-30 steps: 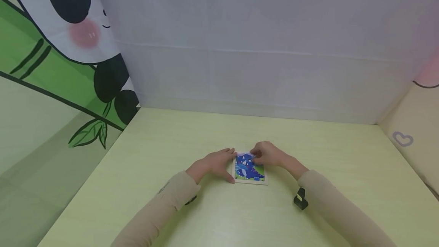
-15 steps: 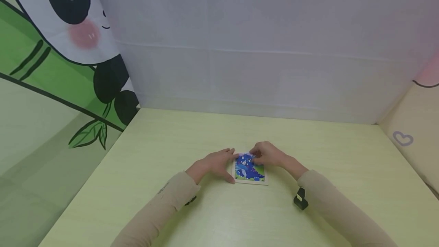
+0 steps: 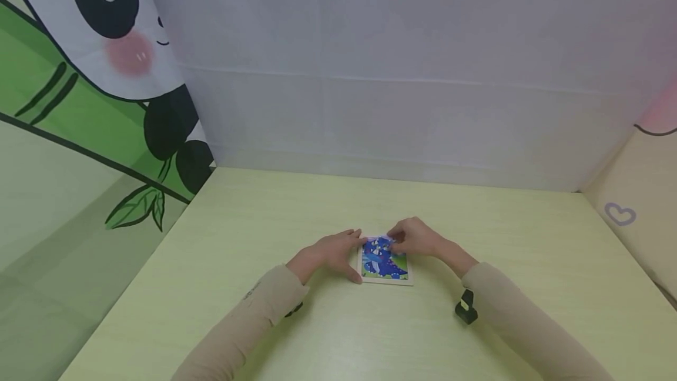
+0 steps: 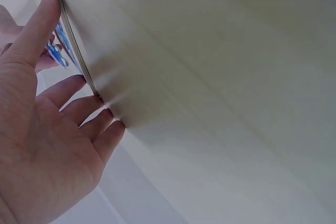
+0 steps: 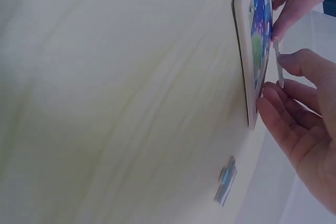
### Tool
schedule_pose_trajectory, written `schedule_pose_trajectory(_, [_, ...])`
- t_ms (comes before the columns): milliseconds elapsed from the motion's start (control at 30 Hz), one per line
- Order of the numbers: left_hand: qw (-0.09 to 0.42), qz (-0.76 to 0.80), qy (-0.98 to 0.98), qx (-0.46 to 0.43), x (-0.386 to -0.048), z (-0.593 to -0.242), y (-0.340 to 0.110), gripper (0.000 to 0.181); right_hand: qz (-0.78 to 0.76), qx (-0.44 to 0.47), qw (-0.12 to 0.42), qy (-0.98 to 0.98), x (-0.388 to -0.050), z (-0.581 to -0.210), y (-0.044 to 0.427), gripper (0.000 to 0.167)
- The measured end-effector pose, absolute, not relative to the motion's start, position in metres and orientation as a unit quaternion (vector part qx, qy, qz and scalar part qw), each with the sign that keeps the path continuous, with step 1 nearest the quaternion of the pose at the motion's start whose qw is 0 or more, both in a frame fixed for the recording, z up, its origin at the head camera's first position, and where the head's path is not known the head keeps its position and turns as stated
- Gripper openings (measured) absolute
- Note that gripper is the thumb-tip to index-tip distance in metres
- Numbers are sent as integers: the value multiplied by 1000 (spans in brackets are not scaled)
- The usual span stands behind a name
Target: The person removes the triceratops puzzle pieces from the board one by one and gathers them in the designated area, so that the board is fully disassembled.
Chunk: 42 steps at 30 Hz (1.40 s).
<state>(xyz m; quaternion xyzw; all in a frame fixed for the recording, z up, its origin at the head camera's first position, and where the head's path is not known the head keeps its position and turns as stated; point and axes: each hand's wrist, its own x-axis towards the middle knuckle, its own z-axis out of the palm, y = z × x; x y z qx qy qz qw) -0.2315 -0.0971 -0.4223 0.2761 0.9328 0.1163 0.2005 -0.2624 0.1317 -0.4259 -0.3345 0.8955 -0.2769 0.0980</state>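
Note:
A square jigsaw puzzle in a pale tray [image 3: 386, 281], picturing a blue dinosaur, lies flat on the table. My left hand [image 3: 337, 251] rests at the tray's left side with fingers spread and fairly straight; the thumb touches near the lower left corner, as the left wrist view also shows. Over the upper right part of the puzzle, my right hand [image 3: 415, 237] pinches a puzzle piece [image 5: 279, 62] between thumb and fingers. That piece [image 4: 56, 55] is held tilted, just off the picture's surface. The right fingers cover the puzzle's upper right corner in the head view.
A small loose piece [image 5: 226, 182] lies on the table beyond the tray in the right wrist view. The pale wooden table [image 3: 264, 210] runs back to a white cloth wall [image 3: 396, 104]. A panda-printed cloth [image 3: 121, 57] hangs at the left.
My right hand has shifted very slightly to the right, with the piece still pinched. The left hand and the tray stay in place.

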Motion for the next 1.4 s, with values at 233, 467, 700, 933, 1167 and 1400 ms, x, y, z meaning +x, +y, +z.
schedule_pose_trajectory(233, [202, 118, 933, 274, -231, -423, -97, 93, -269, -328, 83, 902, -261, -422, 145, 33])
schedule_pose_trajectory(467, [203, 117, 932, 277, -231, -423, -97, 94, -276, -310, 75, 907, -256, -419, 170, 30])
schedule_pose_trajectory(700, [204, 117, 933, 271, -231, -424, -97, 94, -272, -313, 59, 908, -251, -415, 198, 29])
schedule_pose_trajectory(933, [203, 123, 934, 265, -231, -425, -98, 93, -263, -294, 59, 917, -250, -414, 222, 28])
schedule_pose_trajectory(1167, [206, 121, 935, 264, -230, -423, -98, 93, -265, -294, 51, 917, -250, -420, 246, 28])
schedule_pose_trajectory(1400, [207, 129, 933, 266, -231, -425, -98, 93, -274, -304, 26, 912, -249, -430, 262, 27])
